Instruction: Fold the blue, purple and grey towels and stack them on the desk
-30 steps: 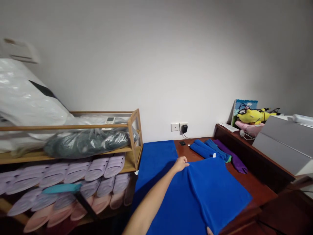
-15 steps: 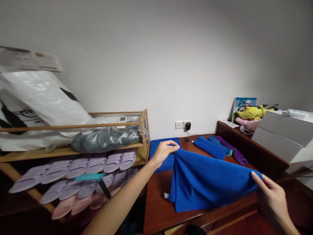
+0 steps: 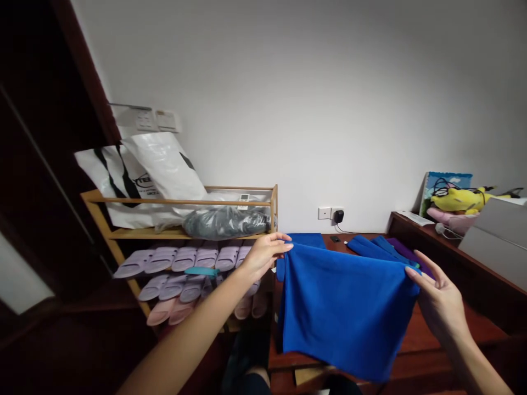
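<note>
A blue cloth (image 3: 346,307) hangs folded between my two hands, its lower edge dropping in front of the desk's front side. My left hand (image 3: 267,255) pinches its upper left corner. At the upper right corner my right hand (image 3: 440,296) grips it between thumb and fingers. Behind the cloth, another blue cloth (image 3: 308,240) lies flat on the reddish-brown desk (image 3: 448,323), partly hidden. Further right on the desk lie a folded blue cloth (image 3: 366,247) and a purple cloth (image 3: 401,249).
On the left stands a wooden rack (image 3: 185,202) holding lilac slippers (image 3: 181,259), a white bag (image 3: 164,164) and a plastic-wrapped dark bundle (image 3: 226,222). A black plug (image 3: 338,216) sits in the wall socket. At right are a yellow plush toy (image 3: 457,200) and grey boxes (image 3: 500,230).
My hands have come closer together, and the cloth now hangs squarer and lower over the desk's front. The view has swung left, bringing a dark doorway into sight.
</note>
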The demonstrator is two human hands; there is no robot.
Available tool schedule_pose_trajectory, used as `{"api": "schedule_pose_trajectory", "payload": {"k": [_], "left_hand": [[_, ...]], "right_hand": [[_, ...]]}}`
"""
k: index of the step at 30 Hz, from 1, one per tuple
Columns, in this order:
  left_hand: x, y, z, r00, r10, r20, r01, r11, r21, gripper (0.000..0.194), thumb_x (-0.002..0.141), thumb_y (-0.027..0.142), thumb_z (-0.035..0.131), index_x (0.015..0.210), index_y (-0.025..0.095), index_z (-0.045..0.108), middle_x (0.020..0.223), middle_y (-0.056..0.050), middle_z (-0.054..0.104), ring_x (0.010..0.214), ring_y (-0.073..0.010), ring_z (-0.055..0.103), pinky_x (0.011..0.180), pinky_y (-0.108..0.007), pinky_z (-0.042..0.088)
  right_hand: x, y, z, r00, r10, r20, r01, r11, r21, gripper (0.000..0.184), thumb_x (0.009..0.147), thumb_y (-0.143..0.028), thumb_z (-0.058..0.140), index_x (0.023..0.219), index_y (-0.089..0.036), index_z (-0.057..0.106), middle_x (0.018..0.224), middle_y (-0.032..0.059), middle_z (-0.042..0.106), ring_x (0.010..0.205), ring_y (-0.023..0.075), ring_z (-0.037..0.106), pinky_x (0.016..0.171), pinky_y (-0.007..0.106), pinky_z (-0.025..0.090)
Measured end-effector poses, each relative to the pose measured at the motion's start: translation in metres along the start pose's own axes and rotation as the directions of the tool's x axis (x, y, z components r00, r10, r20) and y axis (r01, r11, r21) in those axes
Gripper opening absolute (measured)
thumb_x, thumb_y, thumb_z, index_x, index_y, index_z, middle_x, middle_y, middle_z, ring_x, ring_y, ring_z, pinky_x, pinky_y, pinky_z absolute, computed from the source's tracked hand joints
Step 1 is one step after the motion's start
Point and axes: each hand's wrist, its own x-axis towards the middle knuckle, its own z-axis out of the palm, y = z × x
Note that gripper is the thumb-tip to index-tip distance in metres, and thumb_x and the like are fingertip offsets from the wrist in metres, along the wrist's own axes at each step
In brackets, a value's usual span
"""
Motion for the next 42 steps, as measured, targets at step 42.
{"api": "schedule_pose_trajectory", "payload": {"k": [42], "left_hand": [[0.0,0.031,-0.026,0.93,0.334,0.152,-0.309,0.488,0.816,0.01,0.069,0.03,0.069,0.069,0.02,0.072,0.063,0.0,0.069,0.065,-0.018,0.063,0.064,-0.024,0.043]], "right_hand": [[0.037,-0.022,0.003,0.974,-0.19,0.124,0.227,0.856,-0.464,0.048,0.051,-0.048,0.08,0.087,-0.018,0.07,0.084,0.0071,0.073,0.079,0.0234,0.067,0.067,0.028,0.054]]}}
